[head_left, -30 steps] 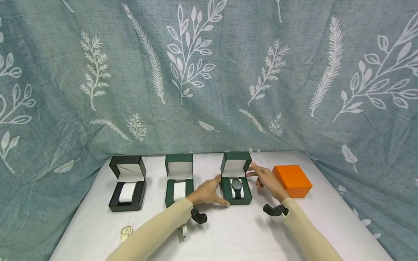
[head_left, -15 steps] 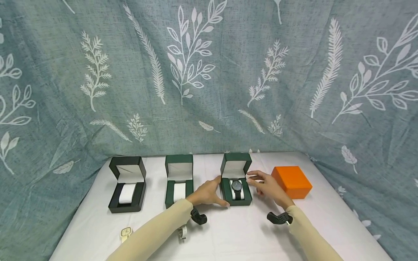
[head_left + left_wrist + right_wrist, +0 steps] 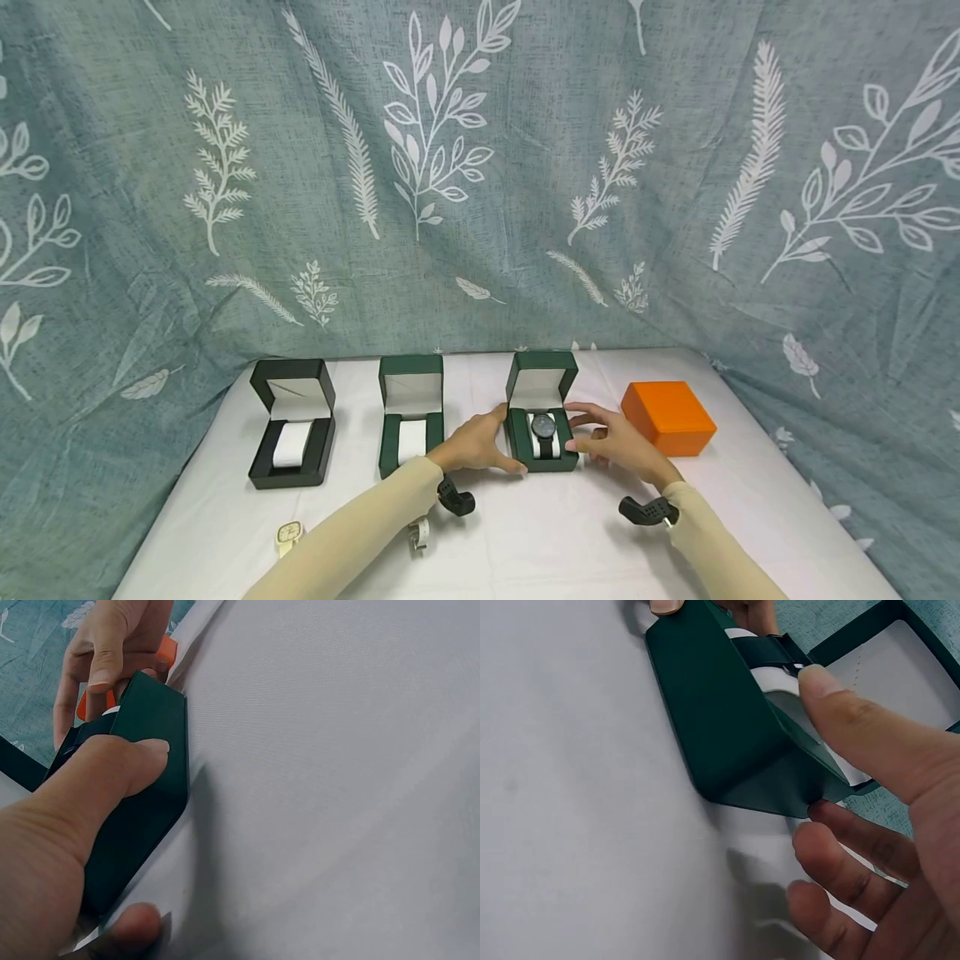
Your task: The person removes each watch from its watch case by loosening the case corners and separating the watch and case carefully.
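Note:
A green watch box stands with its lid raised, right of the middle in the head view. Inside, a black-strapped wristwatch is wrapped round a white cushion. My left hand grips the box from the left, thumb on its front face and index finger toward the back corner; in the left wrist view its other fingers are mostly hidden. On the opposite side my right hand holds the box, its thumb at the right rim and index fingertip against the side wall. Its remaining fingers curl loosely beside the box in the right wrist view.
A second green watch box and a black one stand raised-lidded to the left, each with a bare white cushion. An orange box sits beyond my right hand. A cream watch and a silver watch lie near my left sleeve.
My right hand has come down from beside the raised lid to the lower right side of the watch box, its thumb now at the rim. The left hand has stayed in place.

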Demonstrator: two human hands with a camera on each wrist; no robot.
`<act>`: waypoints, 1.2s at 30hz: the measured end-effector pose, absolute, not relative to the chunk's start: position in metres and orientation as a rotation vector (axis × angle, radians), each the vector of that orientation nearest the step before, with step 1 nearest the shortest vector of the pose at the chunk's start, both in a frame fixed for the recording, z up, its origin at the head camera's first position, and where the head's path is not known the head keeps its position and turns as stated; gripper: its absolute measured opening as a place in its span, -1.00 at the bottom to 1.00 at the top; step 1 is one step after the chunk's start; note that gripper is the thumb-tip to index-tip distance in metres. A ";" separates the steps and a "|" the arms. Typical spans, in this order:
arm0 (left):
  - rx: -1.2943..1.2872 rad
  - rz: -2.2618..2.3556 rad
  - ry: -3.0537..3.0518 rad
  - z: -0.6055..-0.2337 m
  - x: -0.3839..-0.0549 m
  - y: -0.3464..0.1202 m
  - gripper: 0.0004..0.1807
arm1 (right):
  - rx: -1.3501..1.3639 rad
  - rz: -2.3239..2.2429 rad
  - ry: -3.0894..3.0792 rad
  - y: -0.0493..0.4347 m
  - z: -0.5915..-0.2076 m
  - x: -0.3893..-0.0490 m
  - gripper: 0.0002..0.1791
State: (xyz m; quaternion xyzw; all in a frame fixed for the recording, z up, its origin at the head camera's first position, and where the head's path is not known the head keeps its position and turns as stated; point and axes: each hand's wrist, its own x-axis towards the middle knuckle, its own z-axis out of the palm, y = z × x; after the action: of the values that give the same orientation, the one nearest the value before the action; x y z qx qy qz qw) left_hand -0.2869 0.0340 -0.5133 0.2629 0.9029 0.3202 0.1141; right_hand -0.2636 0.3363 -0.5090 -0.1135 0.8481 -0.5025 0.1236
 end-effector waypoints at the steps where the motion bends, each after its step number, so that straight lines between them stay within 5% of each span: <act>1: 0.771 0.942 2.648 -0.514 -0.287 0.034 0.35 | -0.339 -1.463 2.470 0.336 -0.509 -0.263 -0.21; 36: 0.761 1.002 2.601 -0.510 -0.285 0.034 0.37 | -0.357 -1.429 2.436 0.335 -0.514 -0.258 -0.19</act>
State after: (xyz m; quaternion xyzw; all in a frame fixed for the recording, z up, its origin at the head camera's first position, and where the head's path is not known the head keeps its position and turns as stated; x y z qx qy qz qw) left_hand -0.2851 0.0336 -0.5095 0.2614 0.8930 0.3440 0.1258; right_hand -0.2582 0.3346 -0.5139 -0.1240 0.8464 -0.4966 0.1469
